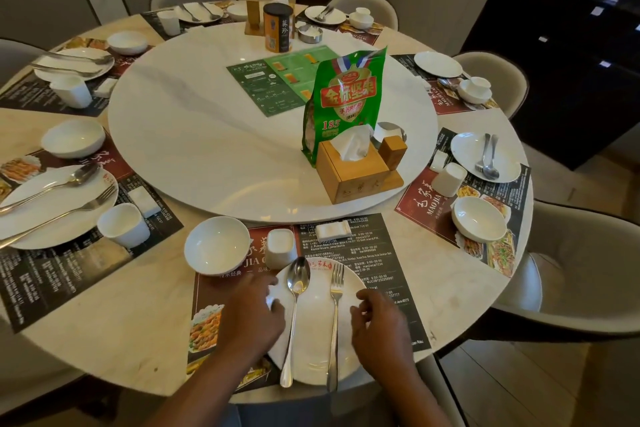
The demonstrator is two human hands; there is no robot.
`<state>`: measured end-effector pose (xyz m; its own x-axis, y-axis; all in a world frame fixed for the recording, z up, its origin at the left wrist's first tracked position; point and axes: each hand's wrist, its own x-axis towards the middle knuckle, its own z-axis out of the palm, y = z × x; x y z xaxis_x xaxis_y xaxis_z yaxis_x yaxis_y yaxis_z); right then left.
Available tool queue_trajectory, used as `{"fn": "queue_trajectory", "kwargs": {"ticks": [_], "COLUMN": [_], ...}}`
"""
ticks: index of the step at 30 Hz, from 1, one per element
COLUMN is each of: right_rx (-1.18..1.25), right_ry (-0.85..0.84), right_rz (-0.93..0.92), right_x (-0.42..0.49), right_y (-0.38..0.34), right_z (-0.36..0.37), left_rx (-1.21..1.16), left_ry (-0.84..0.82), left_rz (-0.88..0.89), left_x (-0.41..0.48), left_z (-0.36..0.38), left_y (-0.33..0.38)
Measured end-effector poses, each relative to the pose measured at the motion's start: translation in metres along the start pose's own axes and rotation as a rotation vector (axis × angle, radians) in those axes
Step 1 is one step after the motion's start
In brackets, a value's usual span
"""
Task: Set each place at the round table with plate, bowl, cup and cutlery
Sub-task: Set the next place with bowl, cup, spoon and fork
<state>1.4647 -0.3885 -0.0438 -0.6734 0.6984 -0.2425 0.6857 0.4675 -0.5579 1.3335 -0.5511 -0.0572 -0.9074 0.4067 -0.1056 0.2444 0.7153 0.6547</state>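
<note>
At the nearest place a white plate [313,340] lies on a dark paper placemat [360,253]. A spoon [294,315] and a fork [334,322] lie side by side on the plate, handles toward me. My left hand [251,315] rests on the plate's left rim, fingers loosely bent. Over the right rim hovers my right hand [379,322], fingers curled and holding nothing. A white bowl [216,246] and a white cup [281,248] stand just beyond the plate, and a folded wet-wipe packet [333,229] lies farther back.
A white turntable [207,135] fills the centre, carrying a wooden tissue box [356,170], a green snack bag [343,97], a menu card [277,80] and a tea tin [277,28]. Several other places hold plates, bowls, cups and cutlery. Padded chairs [571,270] ring the table.
</note>
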Motion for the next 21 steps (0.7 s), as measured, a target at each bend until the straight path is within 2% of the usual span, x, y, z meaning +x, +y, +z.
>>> {"fn": "queue_trajectory", "kwargs": {"ticks": [4,7,9,12,17,21], "right_rx": [-0.200,-0.206,-0.156,-0.133,-0.214,-0.214], "right_ry": [0.067,0.082,0.040,-0.072,-0.299,-0.307], "right_rz": [-0.069,-0.200,-0.329,-0.497,-0.498,-0.499], "right_x": [0.009,0.022,0.035,0.059,0.093,0.103], "right_y": [0.008,-0.018,-0.050,-0.096,-0.127,-0.131], "right_z": [-0.010,-0.014,-0.010,0.007,0.040,0.049], "left_rx": [-0.003,-0.062,-0.067,-0.079,-0.113,-0.100], "left_ry": [0.018,-0.009,0.004,0.074,0.099,0.086], "left_rz": [-0.079,-0.141,-0.165,-0.111,-0.016,0.005], "left_x": [-0.003,-0.008,-0.011,-0.008,0.013,0.024], "left_z": [-0.001,0.002,0.002,-0.002,-0.018,-0.025], "left_y": [-0.013,-0.018,-0.019,-0.016,-0.017,-0.019]}}
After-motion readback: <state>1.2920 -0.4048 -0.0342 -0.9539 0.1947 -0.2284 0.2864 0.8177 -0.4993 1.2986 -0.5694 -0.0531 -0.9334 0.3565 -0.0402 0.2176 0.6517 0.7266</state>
